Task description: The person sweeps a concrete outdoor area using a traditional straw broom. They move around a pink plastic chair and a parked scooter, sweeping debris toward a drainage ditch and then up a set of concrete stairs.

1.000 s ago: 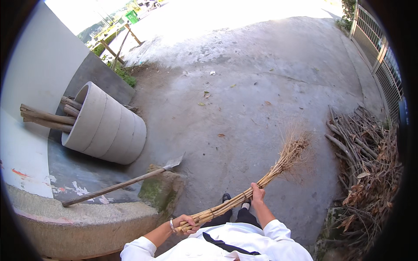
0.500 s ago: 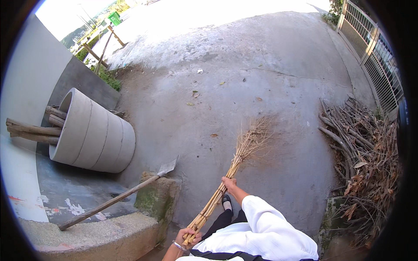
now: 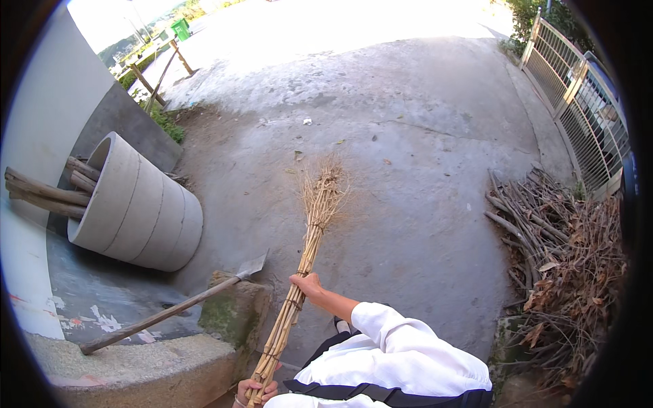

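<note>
A long twig broom point(image 3: 313, 234), bound from tan sticks, slants from the lower middle up to the concrete ground ahead of me. Its bushy tip lies against the ground among a few fallen leaves. My right hand point(image 3: 308, 285) is closed round the middle of the stick bundle. Lower down, my left hand point(image 3: 256, 392) grips the butt end of the same broom, partly cut off by the lower edge of the picture.
At left a ringed concrete cylinder point(image 3: 151, 212) holds several logs point(image 3: 47, 193). A hoe-like tool point(image 3: 166, 311) leans on a low concrete ledge point(image 3: 153, 370). Brushwood point(image 3: 564, 272) is heaped at right, below a metal gate point(image 3: 578, 95). A green bin point(image 3: 181, 28) stands far off.
The broom's bushy tip has swung to the left across the ground. My right hand has moved left with it, and my left hand has shifted down and left.
</note>
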A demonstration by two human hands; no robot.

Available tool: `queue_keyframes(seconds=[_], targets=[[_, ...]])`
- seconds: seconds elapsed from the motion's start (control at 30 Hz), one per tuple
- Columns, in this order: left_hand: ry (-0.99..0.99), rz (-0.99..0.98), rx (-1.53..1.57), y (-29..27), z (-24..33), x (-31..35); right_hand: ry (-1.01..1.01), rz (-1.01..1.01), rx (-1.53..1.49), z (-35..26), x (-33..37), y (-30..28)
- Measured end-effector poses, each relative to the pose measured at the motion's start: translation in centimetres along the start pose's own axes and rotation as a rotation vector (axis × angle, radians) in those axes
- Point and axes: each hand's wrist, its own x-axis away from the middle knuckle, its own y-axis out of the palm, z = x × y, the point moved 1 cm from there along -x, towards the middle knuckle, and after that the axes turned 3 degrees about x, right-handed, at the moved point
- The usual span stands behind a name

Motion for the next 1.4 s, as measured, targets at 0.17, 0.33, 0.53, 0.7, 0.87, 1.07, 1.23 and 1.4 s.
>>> queue_keyframes(seconds=[0.17, 0.33, 0.53, 0.7, 0.87, 1.07, 1.23, 1.4], targets=[[-0.195, -0.035, -0.215, 4.5, 1.0, -6.7, 0.081, 0.250, -0.249, 3.4, 0.0, -11.8], [-0.320, 0.125, -0.314, 7.3, -0.7, -14.7, 0.242, 0.418, -0.514, 11.1, -0.2, -21.8], [-0.360, 0.304, -0.637, 14.3, -7.2, -27.6, 0.508, 0.478, -0.830, 18.2, -2.2, -35.6], [-0.151, 0.341, -0.627, 16.0, -10.3, -27.4, 0.530, 0.323, -0.646, 10.4, -5.2, -35.9], [-0.131, 0.479, -0.596, 22.4, -11.2, -26.9, 0.152, 0.142, -0.345, 0.6, -6.3, -37.3], [-0.104, 0.406, -0.730, 25.2, -9.0, -26.9, 0.021, 0.231, -0.346, -0.8, -6.7, -37.8], [-0.253, 0.289, -0.633, 22.2, -5.7, -31.4, 0.155, 0.297, -0.453, 4.7, -6.5, -41.5], [-0.398, 0.258, -0.487, 22.9, -4.4, -37.6, 0.476, 0.318, -0.593, 7.6, -9.8, -44.4]])
